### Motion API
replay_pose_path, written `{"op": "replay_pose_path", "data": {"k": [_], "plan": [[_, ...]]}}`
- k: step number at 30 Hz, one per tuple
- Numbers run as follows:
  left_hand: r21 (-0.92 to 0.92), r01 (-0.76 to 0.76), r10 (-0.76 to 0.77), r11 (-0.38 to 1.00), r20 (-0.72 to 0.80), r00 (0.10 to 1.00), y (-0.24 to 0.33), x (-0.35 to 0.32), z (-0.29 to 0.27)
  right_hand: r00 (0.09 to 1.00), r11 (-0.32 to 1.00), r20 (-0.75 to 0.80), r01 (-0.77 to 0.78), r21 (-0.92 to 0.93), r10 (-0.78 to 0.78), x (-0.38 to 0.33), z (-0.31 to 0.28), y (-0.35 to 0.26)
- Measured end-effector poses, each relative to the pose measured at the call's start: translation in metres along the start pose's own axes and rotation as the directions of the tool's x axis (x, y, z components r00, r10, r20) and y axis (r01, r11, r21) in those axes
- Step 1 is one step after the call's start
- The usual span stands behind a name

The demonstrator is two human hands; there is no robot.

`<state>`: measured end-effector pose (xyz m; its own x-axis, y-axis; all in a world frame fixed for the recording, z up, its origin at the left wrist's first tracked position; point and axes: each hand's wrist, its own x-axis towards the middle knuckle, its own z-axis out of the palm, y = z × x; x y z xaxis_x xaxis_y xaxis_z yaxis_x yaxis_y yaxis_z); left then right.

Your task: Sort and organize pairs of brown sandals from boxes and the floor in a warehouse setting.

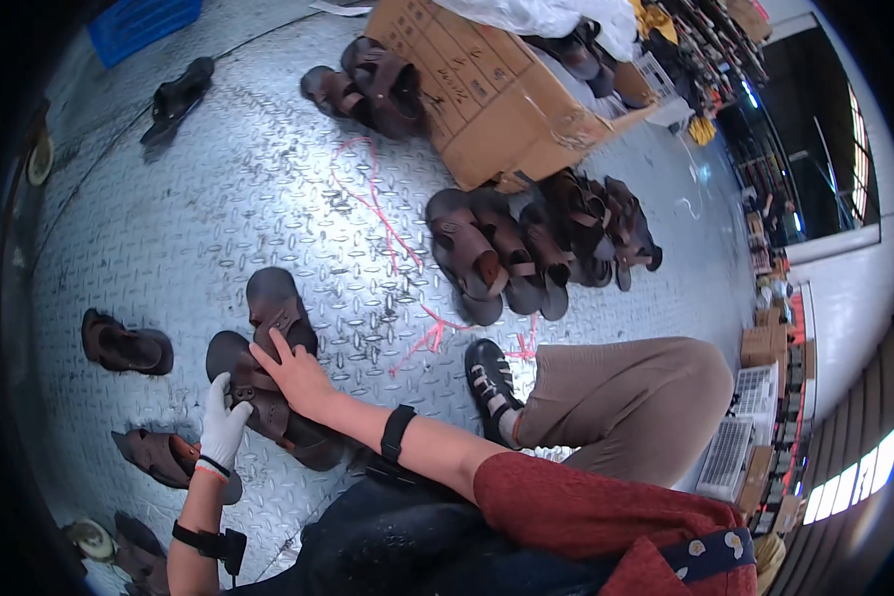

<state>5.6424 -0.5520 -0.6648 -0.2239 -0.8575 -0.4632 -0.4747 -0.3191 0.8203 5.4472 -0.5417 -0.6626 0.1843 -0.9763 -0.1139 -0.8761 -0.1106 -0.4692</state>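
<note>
A pair of dark brown sandals lies side by side on the metal floor, one sandal (pixel 230 356) nearer my left hand and the other sandal (pixel 271 288) just beyond it. My left hand (pixel 225 427), in a white glove, grips the nearer sandal at its side, thumb over the strap and fingers along the edge. Bare and with its fingers apart, my right hand (pixel 303 380) reaches over the pair, fingertips touching the uppers. Part of the nearer sandal is hidden beneath that hand. Left of my hands lie a single sandal (pixel 129 348) and another sandal (pixel 164 457).
A cardboard box (pixel 497 89) stands at the back, with sandals (pixel 368 84) beside it and several more sandals (pixel 467 248) in a row before it. Pink string (pixel 372 204) trails over the diamond-plate floor (pixel 169 258). A blue crate (pixel 144 28) sits far left.
</note>
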Motion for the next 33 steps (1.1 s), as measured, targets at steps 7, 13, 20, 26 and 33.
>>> {"op": "replay_pose_path", "data": {"k": [7,13,20,26,33], "plan": [[0.011,-0.223,0.216,0.975,0.200,0.956,0.010,0.010,0.032,0.976,0.918,-0.102,-0.143,0.370,0.193,-0.002,0.002,0.039],[-0.222,0.189,-0.154,0.957,0.165,0.974,-0.066,0.031,-0.005,0.937,0.987,0.348,-0.083,0.134,0.031,-0.041,-0.040,-0.016],[-0.181,0.217,-0.191,0.959,0.150,0.970,-0.012,0.029,0.025,0.996,0.997,0.053,-0.069,0.014,0.069,-0.018,-0.010,0.025],[-0.240,0.144,-0.098,0.960,0.191,0.977,0.028,0.006,0.011,0.989,0.985,-0.148,0.023,0.169,0.002,-0.022,-0.062,0.062],[0.024,-0.275,0.271,0.961,0.099,0.957,0.106,-0.019,-0.013,0.887,0.996,-0.460,0.064,0.057,-0.031,-0.033,-0.205,0.112]]}}
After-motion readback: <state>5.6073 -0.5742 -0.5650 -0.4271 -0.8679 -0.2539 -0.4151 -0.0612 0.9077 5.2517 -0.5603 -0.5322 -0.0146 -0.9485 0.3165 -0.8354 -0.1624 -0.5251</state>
